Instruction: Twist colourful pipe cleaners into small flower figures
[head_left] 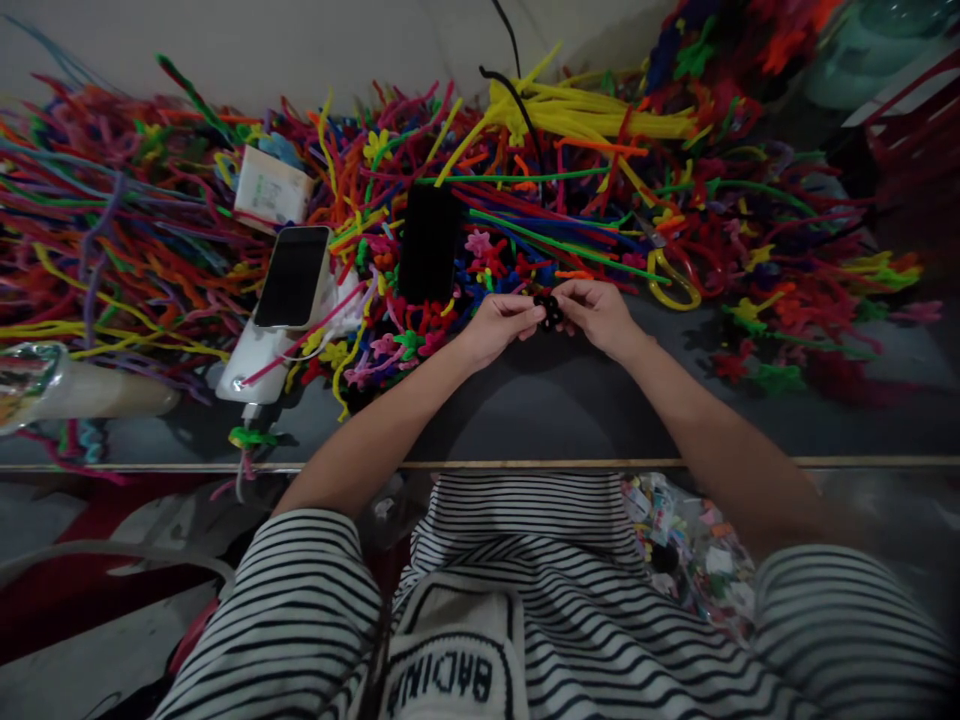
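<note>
Near the middle of the dark table point(555, 420), both hands meet at a small black piece point(550, 312) that looks like a looped pipe-cleaner shape. My left hand point(499, 325) pinches its left side between thumb and fingers. From the other side, my right hand point(596, 312) holds it with closed fingertips. Just behind the hands lie small colourful pipe-cleaner flowers point(480, 243) and a black phone point(430, 243). Yellow-handled scissors point(673, 282) rest to the right of my right hand.
Heaps of coloured pipe cleaners point(112, 220) line the table's back. At left are a white-framed phone point(294, 277), a white power bank point(251, 365) with a cable, a small box point(272, 190) and a drink cup point(97, 388). A bag of small pieces point(690, 550) sits below the table edge.
</note>
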